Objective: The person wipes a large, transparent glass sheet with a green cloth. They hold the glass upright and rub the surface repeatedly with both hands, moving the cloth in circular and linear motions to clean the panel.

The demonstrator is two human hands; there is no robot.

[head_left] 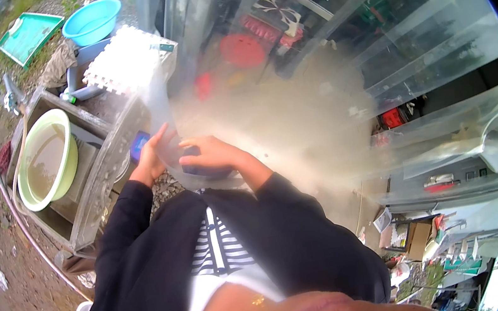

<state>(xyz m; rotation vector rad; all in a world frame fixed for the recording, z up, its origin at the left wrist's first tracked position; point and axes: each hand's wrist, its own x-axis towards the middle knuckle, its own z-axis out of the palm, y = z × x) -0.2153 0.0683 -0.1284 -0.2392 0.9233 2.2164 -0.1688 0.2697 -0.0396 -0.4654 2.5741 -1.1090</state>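
Plastic sheet (293, 105): large, clear, cloudy with dust; spans the middle and right of the view, hanging from far down to near the body. Glare hides much behind it.

Sink stand (93, 177): grey, left of the hands; holds a green basin (49, 159) of murky water.

Blue basin (91, 21): far left, beside a green tray (28, 35) on the ground.

White mat (121, 62): knobbed, far of the stand.

Dark bowl (210, 170): bluish, held close before the chest under the sheet's lower edge; its contents cannot be told.

Left hand (151, 158): fingers spread, palm against the sheet and the bowl's left side.

Right hand (214, 154): laid flat over the bowl's top, fingers together pointing left; whether it grips the rim cannot be told.

Handling note, as judgement: keep the bowl level and braced by both hands, hold the loose sheet clear of its mouth, and move slowly, since the film drags and clings.
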